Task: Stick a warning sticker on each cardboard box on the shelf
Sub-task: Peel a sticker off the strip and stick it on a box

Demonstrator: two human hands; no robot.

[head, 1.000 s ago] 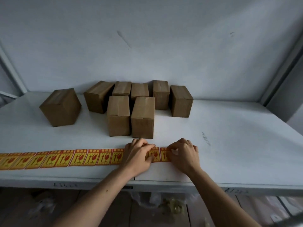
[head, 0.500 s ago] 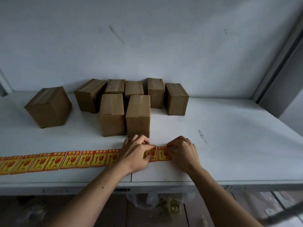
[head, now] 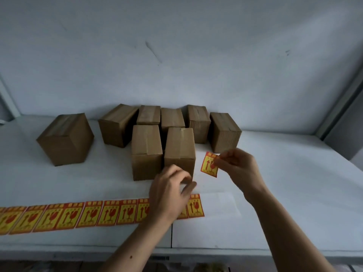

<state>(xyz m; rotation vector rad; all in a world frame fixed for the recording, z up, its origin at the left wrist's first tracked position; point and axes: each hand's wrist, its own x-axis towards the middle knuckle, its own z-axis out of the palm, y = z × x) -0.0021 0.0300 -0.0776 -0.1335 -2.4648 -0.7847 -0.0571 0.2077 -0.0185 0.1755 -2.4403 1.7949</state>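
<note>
Several plain brown cardboard boxes stand on the white shelf (head: 275,173), none showing a sticker. My right hand (head: 238,167) pinches one peeled red-and-yellow warning sticker (head: 209,164) in the air, just right of the nearest box (head: 179,148). My left hand (head: 170,195) hovers with loosely bent fingers above the sticker strip (head: 88,213), in front of that box, holding nothing. The strip lies along the shelf's front edge, and bare white backing (head: 220,205) shows at its right end.
A separate box (head: 65,139) sits turned at the far left. Another front box (head: 146,152) stands beside the nearest one. A grey wall closes the back, and a shelf post (head: 341,107) rises at the right. Bare shelf surface extends to the right.
My right hand has peeled a sticker off the strip's right end and lifted it up beside the nearest box. My left hand has risen off the strip.
</note>
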